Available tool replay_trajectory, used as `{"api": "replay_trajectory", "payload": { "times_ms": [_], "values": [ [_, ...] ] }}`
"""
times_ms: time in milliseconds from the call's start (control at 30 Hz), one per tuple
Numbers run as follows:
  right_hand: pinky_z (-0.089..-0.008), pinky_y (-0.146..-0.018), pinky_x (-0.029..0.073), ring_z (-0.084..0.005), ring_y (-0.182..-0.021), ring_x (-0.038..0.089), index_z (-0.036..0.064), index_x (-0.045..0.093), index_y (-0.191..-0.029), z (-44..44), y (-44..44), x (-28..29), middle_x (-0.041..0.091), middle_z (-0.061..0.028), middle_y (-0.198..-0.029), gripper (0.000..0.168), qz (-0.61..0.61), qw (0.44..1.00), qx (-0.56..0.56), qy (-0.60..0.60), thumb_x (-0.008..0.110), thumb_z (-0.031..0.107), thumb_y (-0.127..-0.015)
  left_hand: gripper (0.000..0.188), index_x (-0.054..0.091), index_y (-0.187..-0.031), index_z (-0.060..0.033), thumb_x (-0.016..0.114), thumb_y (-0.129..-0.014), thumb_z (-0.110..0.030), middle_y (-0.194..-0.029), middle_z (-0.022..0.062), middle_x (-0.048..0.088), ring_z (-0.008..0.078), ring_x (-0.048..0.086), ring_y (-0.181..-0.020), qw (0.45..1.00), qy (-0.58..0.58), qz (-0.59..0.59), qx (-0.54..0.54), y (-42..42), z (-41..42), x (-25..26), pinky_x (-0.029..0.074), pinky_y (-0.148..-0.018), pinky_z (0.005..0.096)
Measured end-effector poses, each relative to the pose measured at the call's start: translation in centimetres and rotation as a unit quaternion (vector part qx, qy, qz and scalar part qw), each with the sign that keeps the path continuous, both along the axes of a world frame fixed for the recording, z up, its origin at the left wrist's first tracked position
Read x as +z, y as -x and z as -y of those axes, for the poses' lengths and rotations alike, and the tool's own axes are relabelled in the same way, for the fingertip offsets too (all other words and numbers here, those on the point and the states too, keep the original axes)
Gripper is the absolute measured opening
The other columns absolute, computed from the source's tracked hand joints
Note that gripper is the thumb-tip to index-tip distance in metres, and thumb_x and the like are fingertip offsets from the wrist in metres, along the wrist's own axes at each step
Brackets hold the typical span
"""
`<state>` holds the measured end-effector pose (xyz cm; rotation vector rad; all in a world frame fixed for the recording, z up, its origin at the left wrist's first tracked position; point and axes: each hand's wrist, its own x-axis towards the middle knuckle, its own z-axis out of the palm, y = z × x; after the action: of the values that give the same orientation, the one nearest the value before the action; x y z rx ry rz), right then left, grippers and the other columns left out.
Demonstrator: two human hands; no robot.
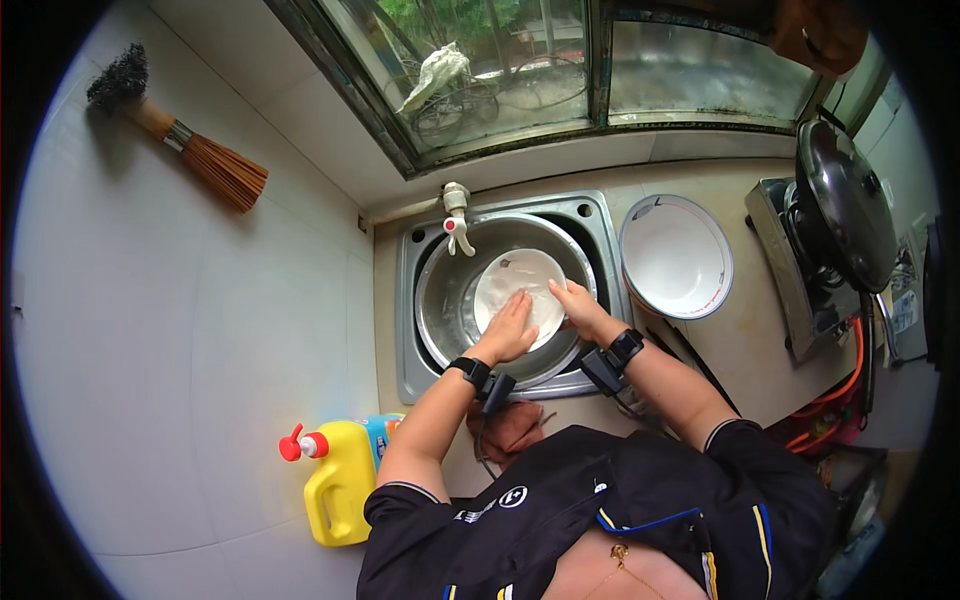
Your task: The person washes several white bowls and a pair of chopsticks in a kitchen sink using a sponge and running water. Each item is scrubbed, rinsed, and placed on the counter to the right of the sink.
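Observation:
Over a round metal basin (pixel 442 330) set in the steel sink (pixel 407 300), my right hand (pixel 581 306) grips the right rim of a white plate or shallow dish (pixel 517 277), its thumb on top. My left hand (pixel 511 330) lies with its fingers spread flat on the dish's inner surface. The dish looks wet and tilts slightly. A tap (pixel 455 210) with a red-dotted handle stands at the basin's back edge; I cannot tell whether water runs from it. Both wrists wear black straps with small devices.
White bowls (pixel 675 255) are stacked right of the sink, near dark chopsticks or rods (pixel 701 360). Farther right, a lidded black pan (pixel 847 202) stands on a gas stove (pixel 780 277). A reddish cloth (pixel 510 431) lies before the sink; a yellow detergent jug (pixel 337 480) stands left. A brush (pixel 225 169) hangs on the wall.

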<state>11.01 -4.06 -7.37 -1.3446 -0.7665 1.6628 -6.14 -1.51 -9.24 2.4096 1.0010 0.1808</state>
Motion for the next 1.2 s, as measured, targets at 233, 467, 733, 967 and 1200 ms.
{"api": "replay_trajectory", "payload": {
  "times_ms": [233, 467, 733, 967, 1200],
  "values": [
    [-0.0354, -0.057, 0.050, -0.0183, -0.078, 0.057, 0.009, 0.043, -0.111, -0.3, -1.1, -1.2, 0.054, -0.0077, -0.094, 0.037, -0.024, 1.000, -0.015, -0.005, 0.039, 0.036, -0.085, 0.047, 0.034, -0.118, 0.0047, 0.044, -0.079, -0.019, -0.127, 0.0243, 0.027, 0.0328, 0.024, -0.120, 0.993, 0.022, 0.065, -0.096, -0.7, -0.5, 0.4, 0.020, -0.099, 0.0339],
    [-0.0341, -0.052, 0.050, -0.0173, -0.074, 0.057, 0.008, 0.045, -0.109, -0.1, -0.5, -1.2, 0.055, -0.0069, -0.090, 0.036, -0.023, 0.999, -0.026, -0.015, 0.040, 0.035, -0.085, 0.049, 0.037, -0.116, 0.0060, 0.045, -0.080, -0.026, -0.124, 0.0265, 0.029, 0.0350, 0.029, -0.117, 0.992, 0.079, 0.064, -0.080, -1.2, -0.2, 0.8, 0.023, -0.098, 0.0350],
    [-0.0310, -0.054, 0.050, -0.0168, -0.074, 0.057, 0.008, 0.044, -0.110, 0.1, -0.2, -1.1, 0.054, -0.0073, -0.091, 0.034, -0.017, 1.000, -0.015, -0.016, 0.040, 0.032, -0.086, 0.052, 0.034, -0.116, 0.0083, 0.046, -0.078, -0.025, -0.124, 0.0269, 0.029, 0.0353, 0.028, -0.117, 0.999, 0.011, 0.041, -0.017, -1.0, -0.7, -0.6, 0.023, -0.098, 0.0353],
    [-0.0308, -0.054, 0.050, -0.0163, -0.074, 0.057, 0.008, 0.044, -0.110, 0.2, -0.4, -1.5, 0.054, -0.0059, -0.089, 0.034, -0.034, 0.999, -0.008, -0.030, 0.042, 0.031, -0.085, 0.055, 0.033, -0.115, 0.0095, 0.048, -0.076, -0.026, -0.124, 0.0288, 0.027, 0.0382, 0.025, -0.118, 0.999, 0.014, 0.040, -0.019, -0.7, -0.5, -1.5, 0.021, -0.099, 0.0364],
    [-0.0283, -0.056, 0.050, -0.0155, -0.079, 0.056, 0.006, 0.046, -0.106, -0.1, -0.5, -0.3, 0.054, -0.0074, -0.090, 0.035, -0.026, 0.999, -0.017, -0.032, 0.041, 0.034, -0.085, 0.050, 0.033, -0.119, 0.0054, 0.045, -0.079, -0.021, -0.129, 0.0243, 0.022, 0.0333, 0.020, -0.122, 0.975, 0.140, 0.154, -0.079, -1.9, -0.3, -0.8, 0.017, -0.100, 0.0341]
  ]
}}
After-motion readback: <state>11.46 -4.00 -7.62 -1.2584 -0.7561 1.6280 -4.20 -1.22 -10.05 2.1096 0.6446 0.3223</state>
